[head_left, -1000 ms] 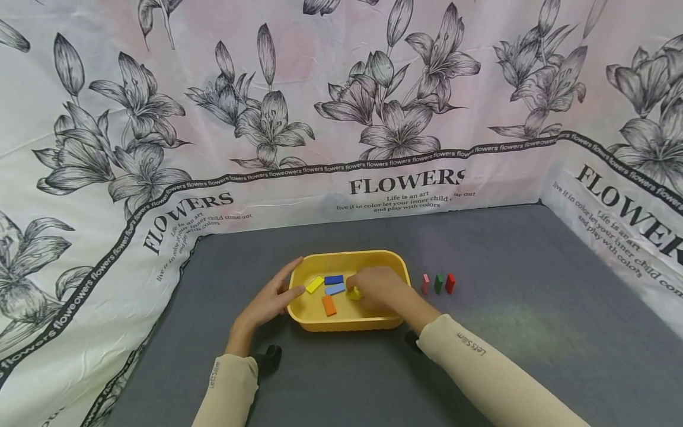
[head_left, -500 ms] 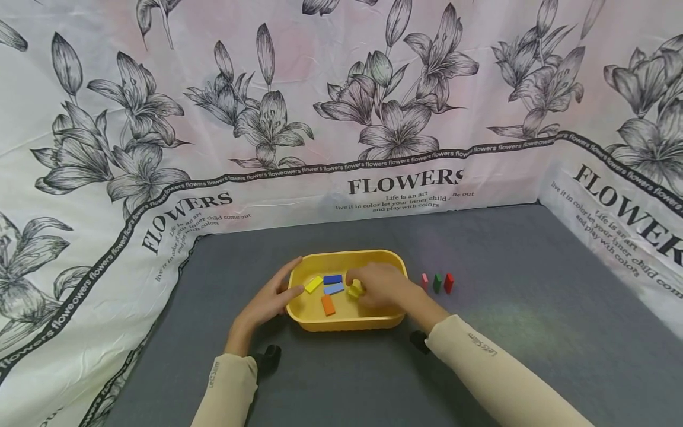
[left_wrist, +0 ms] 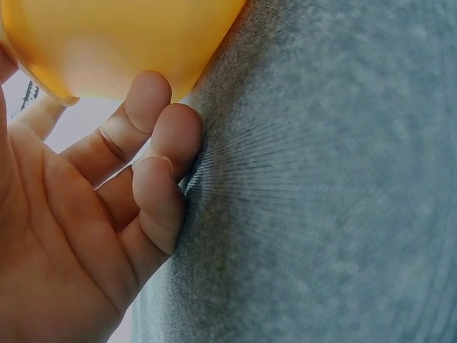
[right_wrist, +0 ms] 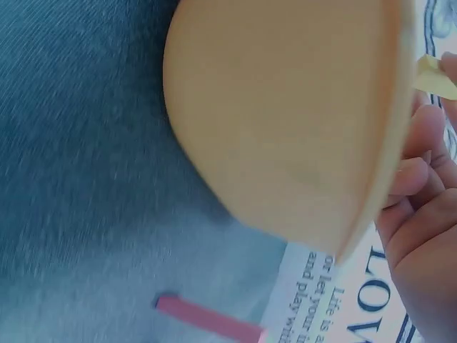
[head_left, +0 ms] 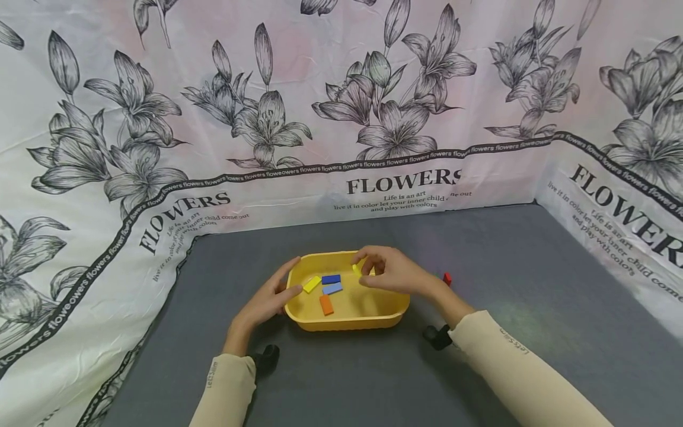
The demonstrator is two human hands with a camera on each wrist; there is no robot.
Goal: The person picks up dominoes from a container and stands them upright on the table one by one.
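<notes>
A yellow tray (head_left: 347,320) sits mid-table on grey cloth. Inside lie a yellow block (head_left: 312,284), a dark blue block (head_left: 331,279), a light blue block (head_left: 332,289) and an orange block (head_left: 326,305). My right hand (head_left: 363,270) hovers over the tray's far right rim and pinches a small yellow block (head_left: 356,268) (right_wrist: 435,75). My left hand (head_left: 283,284) rests against the tray's left outer wall (left_wrist: 107,43), fingers (left_wrist: 161,179) relaxed on the cloth. A red block (head_left: 447,278) peeks out behind the right wrist.
Floral cloth walls (head_left: 341,148) close in the back and both sides of the grey table (head_left: 507,284). A pink block (right_wrist: 207,318) stands on the cloth right of the tray. Black wrist mounts (head_left: 267,359) sit near both forearms.
My right hand rose out of the tray with the small yellow block and drew back to the right, now covering the pink and green blocks. The left hand stayed put.
</notes>
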